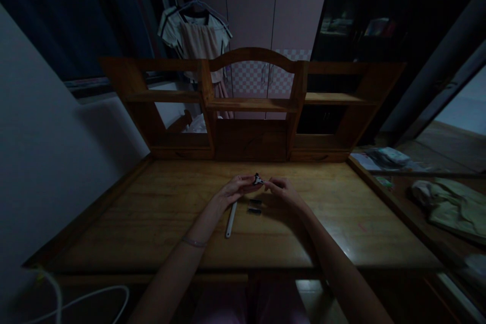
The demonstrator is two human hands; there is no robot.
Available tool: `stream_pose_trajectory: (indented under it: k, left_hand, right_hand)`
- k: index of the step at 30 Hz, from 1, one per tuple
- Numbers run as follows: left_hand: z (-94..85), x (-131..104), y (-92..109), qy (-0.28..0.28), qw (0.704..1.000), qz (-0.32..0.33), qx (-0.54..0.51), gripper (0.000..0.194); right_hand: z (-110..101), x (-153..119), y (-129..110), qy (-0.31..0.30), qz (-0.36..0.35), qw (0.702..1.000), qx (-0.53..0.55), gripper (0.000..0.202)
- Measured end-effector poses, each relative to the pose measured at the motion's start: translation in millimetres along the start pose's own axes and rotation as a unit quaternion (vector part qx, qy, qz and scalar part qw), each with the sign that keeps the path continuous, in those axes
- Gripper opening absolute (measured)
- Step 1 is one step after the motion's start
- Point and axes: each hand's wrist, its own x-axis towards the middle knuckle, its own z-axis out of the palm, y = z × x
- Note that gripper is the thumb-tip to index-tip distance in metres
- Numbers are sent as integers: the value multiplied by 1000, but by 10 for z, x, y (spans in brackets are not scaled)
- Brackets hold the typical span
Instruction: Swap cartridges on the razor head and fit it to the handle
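My left hand (236, 187) is closed around a small black-and-silver object (258, 179), held a little above the wooden desk. Its exact kind is too small and dark to make out. The fingers of my right hand (280, 189) are pinched at the object's right end. Below my left hand lies a narrow pale strip like a ruler (231, 220), with a hole at its near end; its far end is hidden by the hand. Two small dark rectangular pieces, a nearer one (254, 210) and a farther one (255, 202), rest on the desk between my forearms.
The wooden desk (152, 217) has a shelf unit (252, 106) along its back edge. A wall (56, 126) borders it on the left. Cloth (455, 207) and papers (387, 157) lie beyond the right edge. A white cable (94, 291) hangs at the lower left.
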Motion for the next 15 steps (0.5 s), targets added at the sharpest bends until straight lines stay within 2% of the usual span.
stream_pose_trajectory:
  k: [6,15]
  left_hand:
    - [24,-13,11,5,1000,7,-15,25]
    - [36,-11,16,18,1000,0,-14,24]
  right_hand:
    - [-11,-2,-26,4,16,1000,15,43]
    - [-24,7,-33,-1,-14,1000,14,40]
